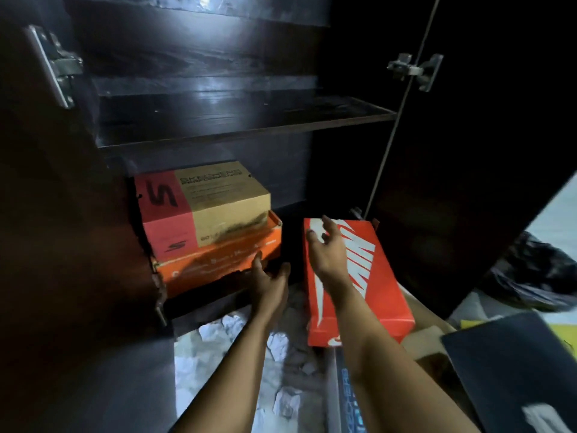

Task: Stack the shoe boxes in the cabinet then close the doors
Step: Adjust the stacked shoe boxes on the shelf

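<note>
In the cabinet (199,120), a tan box (215,201) sits on an orange box (215,264); the left hand (270,278), fingers loosely spread, touches its corner; the right hand (327,248), fingers spread, rests on the red box (368,276)

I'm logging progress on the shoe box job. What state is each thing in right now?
Cabinet doors: open.
Tan and pink box: lid on, stacked on the orange box.
Orange box: lid on, bottom of the stack in the cabinet.
Red box: lid on, outside the stack, leaning at the cabinet front.
Middle shelf: bare.
Left hand: open, at the orange box.
Right hand: open, over the red box.
</note>
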The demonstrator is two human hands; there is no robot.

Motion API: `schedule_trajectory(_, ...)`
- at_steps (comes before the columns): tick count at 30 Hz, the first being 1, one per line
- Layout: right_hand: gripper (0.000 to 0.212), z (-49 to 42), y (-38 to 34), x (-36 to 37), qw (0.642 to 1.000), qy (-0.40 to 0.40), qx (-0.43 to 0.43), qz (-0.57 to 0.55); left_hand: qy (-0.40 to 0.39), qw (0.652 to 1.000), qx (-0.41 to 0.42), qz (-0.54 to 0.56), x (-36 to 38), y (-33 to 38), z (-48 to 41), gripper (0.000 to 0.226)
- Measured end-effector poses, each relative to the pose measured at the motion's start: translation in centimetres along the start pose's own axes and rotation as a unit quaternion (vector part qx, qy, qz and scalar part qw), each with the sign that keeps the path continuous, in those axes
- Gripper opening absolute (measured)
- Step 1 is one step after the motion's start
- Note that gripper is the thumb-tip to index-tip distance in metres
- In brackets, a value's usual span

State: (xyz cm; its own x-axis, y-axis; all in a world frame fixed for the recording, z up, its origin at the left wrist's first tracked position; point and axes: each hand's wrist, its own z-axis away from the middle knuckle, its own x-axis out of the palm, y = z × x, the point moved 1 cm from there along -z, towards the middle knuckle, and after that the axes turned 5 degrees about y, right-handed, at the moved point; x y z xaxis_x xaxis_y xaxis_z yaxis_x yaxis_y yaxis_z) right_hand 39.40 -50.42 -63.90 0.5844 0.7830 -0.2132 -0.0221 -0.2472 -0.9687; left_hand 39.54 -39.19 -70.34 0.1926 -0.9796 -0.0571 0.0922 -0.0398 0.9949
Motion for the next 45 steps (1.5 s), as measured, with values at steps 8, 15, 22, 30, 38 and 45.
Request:
schedule_trajectory(8,0.078,6.6,7.2,-14.2,0.974,0.17,0.067,0.134,-0.118,0.982,-0.034,-0.142,2.2,-2.9,6.1,0.08)
schedule_trajectory(15,0.115,10.7,11.9,-12.0,0.963,0.21,0.162,0.047,-0.131,0.977,-0.058,-0.156,4.7,-2.1,6.2,0.065)
schedule_trajectory(22,0.108,10.4,12.4,-12.7,0.965,0.194,0.177,-0.017,-0.126,0.983,-0.071,-0.118,5.1,-3.4,8.2,0.042)
schedule_trajectory(30,0.062,8.7,12.6,-16.1,0.973,0.166,0.152,-0.055,-0.092,0.988,-0.058,-0.108,6.3,-5.7,15.2,0.055)
schedule_trajectory(38,0.091,7.4,19.5,-14.6,0.979,0.102,0.165,-0.061,-0.118,0.981,-0.01,-0.152,5.2,-3.9,9.6,0.05)
schedule_trajectory(45,0.062,7.1,14.7,-17.2,0.971,0.1,0.164,-0.14,-0.082,0.971,0.047,-0.219,4.5,-2.9,1.5,0.075)
